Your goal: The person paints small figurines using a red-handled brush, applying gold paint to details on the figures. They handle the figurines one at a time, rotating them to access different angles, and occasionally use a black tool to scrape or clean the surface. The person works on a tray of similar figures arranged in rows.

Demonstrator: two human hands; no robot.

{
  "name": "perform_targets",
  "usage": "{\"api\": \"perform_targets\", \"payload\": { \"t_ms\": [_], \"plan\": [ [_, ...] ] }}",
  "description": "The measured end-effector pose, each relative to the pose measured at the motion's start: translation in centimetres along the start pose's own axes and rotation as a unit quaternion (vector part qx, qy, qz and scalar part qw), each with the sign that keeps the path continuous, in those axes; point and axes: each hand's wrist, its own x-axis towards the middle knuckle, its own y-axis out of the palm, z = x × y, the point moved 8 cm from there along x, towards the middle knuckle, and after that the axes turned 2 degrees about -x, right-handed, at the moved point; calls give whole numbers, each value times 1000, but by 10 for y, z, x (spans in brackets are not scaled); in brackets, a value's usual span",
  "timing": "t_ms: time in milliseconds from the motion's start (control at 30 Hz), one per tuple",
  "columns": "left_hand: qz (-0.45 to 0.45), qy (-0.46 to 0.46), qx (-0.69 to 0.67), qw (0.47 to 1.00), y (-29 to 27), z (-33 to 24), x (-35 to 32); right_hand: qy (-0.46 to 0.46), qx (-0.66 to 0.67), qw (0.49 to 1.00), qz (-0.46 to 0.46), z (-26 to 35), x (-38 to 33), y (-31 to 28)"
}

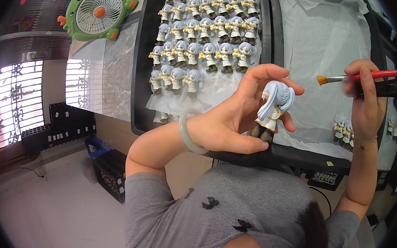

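Note:
My left hand is closed round a small figurine with pale blue-grey twin tails, a white outfit and dark boots. It stands nearly upright, its boots by my thumb and its hair near my curled fingers. A pale green bangle circles that wrist. To the right, my right hand grips a brush with a red handle and yellowish bristles, which point left toward the figurine without touching it. A dark, blocky object shows at the same hand; whether my fingers hold it too, I cannot tell.
A black tray at left carries rows of similar figurines. Another tray, lined with white paper, has several figurines near my right wrist. A green fan stands at far left. Black crates are lower left.

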Motion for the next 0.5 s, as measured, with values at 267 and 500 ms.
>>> {"api": "perform_targets", "payload": {
  "t_ms": [267,500],
  "plan": [
    [-21,82,263,961,-4,-10,-2,1,1,1000,11,1,-1,4],
    [-75,130,577,802,2,-23,-4,-67,87,992,69,11,-6,10]
  ]
}}
